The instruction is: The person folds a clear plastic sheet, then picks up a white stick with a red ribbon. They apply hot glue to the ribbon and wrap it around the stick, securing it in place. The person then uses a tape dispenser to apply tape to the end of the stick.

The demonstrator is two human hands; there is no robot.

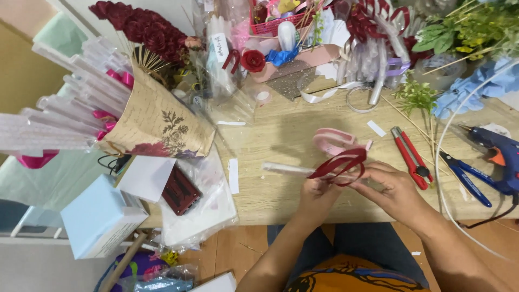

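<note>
My left hand (316,196) and right hand (390,190) meet just above the near edge of the table (281,146), and between them I hold a dark red ribbon (341,164) folded into loops. My left grip is pinched narrow on the lower left end of the loops; my right grip is closed on the ribbon's right side, fingers curled over it. The loops run long from lower left to upper right, their rounded ends pointing up and away from me toward the right.

Under the ribbon, passing through my left grip, lies a thin clear stick (286,168), its long axis nearly level, its free end pointing out to the left of my hands. Whether my fingers clamp it too I cannot tell.

Just beyond my grip, farther from me, sits a pink ribbon roll (331,140) on the table. To the right of my right hand lie a red box cutter (410,157), then blue-handled pliers (466,177), and past those a blue glue gun (500,151). Well off to the left of my left hand lies a paper-wrapped bouquet (157,127) on its side.
</note>
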